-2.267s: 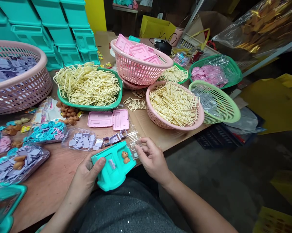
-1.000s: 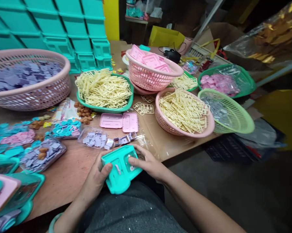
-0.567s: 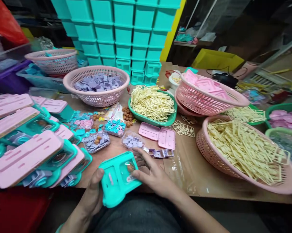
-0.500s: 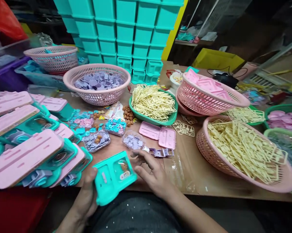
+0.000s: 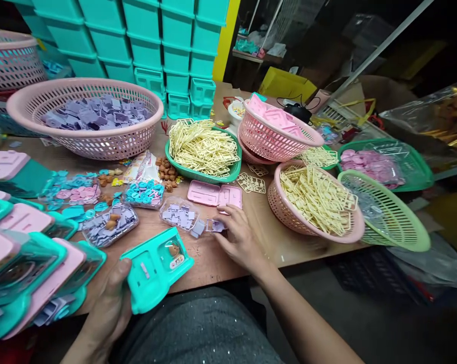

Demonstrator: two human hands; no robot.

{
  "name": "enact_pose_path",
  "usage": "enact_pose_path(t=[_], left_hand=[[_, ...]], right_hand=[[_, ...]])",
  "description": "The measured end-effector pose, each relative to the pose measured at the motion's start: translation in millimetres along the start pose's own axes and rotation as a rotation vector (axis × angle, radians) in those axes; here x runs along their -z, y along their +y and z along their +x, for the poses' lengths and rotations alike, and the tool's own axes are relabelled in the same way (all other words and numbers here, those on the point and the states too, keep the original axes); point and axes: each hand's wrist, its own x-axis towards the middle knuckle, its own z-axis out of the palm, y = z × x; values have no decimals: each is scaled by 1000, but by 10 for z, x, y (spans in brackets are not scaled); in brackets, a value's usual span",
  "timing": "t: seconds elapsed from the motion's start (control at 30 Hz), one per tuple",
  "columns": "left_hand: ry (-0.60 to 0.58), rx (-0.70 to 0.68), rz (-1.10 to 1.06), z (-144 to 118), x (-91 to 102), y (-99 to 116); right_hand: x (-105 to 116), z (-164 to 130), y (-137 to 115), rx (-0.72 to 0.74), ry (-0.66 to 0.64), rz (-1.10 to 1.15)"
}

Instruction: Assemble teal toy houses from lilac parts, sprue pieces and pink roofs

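Observation:
My left hand (image 5: pixel 109 303) grips a teal plastic toy case (image 5: pixel 156 268) by its left edge, at the table's front edge above my lap. A small brown figure (image 5: pixel 174 249) and a sticker sit inside a clear window in the case. My right hand (image 5: pixel 239 237) rests on the table to the right of the case, its fingertips on small lilac plastic pieces (image 5: pixel 215 225). A clear tray of lilac parts (image 5: pixel 178 215) lies just left of those fingers. A pink hinged panel (image 5: pixel 215 194) lies flat just beyond my right hand.
Finished teal-and-pink cases (image 5: pixel 27 258) pile up at left. Baskets hold lilac parts (image 5: pixel 91 114), cream sprues (image 5: pixel 203 146) (image 5: pixel 317 197) and pink panels (image 5: pixel 277 129). An empty green basket (image 5: pixel 387 212) overhangs the right edge. Teal bins (image 5: pixel 152 30) stack behind.
My right hand left the case and reached forward onto the lilac pieces. My left hand drew the case down and left. The view swung left, then back right.

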Motion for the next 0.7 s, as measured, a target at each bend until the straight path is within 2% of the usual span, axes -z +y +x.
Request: enact_pose_path(t=[0.07, 0.13, 0.27, 0.37, 0.47, 0.6, 0.67, 0.7], left_hand=[[-53, 21, 30, 4, -14, -38], [-89, 63, 54, 7, -35, -76], [-107, 125, 71, 3, -123, -96], [-80, 143, 82, -17, -212, -62], [-56, 135, 90, -25, -279, -17], [-58, 140, 124, -13, -299, 15], [-67, 110, 125, -15, -288, 4], [-78, 89, 121, -21, -283, -10]], right_hand=[[102, -109, -16, -19, 29, 128], [162, -294, 0, 49, 31, 98], [133, -739, 74, 300, -135, -95], [126, -921, 83, 300, -235, -92], [210, -860, 64, 250, -317, -64], [313, -610, 64, 274, -522, -34], [309, -526, 65, 256, -520, -45], [296, -500, 54, 232, -475, -55]])
